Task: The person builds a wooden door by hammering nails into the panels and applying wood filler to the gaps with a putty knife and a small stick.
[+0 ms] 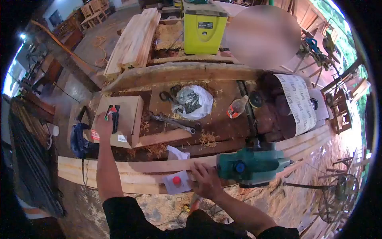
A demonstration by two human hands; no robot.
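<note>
My left hand (104, 122) reaches over a closed cardboard box (131, 123) on the left of the bench. Its fingers are closed at a small black, red and green item (114, 115) on the box top; what they grip is too small to make out. My right hand (206, 181) lies with fingers spread on the wooden planks (139, 178), beside a white paper (171, 185) bearing a round red cap-like thing (176, 180). Just right of its fingertips rests a green electric planer (248, 165), lying across the planks.
On the bench are a plastic bag of metal pieces (193, 101), a wrench (179, 124), a bottle (237, 106) and wood shavings. A dark power tool (79, 139) stands left of the box. Behind are a yellow-green cooler (205, 34) and stacked boards (135, 38). A fan (338, 191) stands right.
</note>
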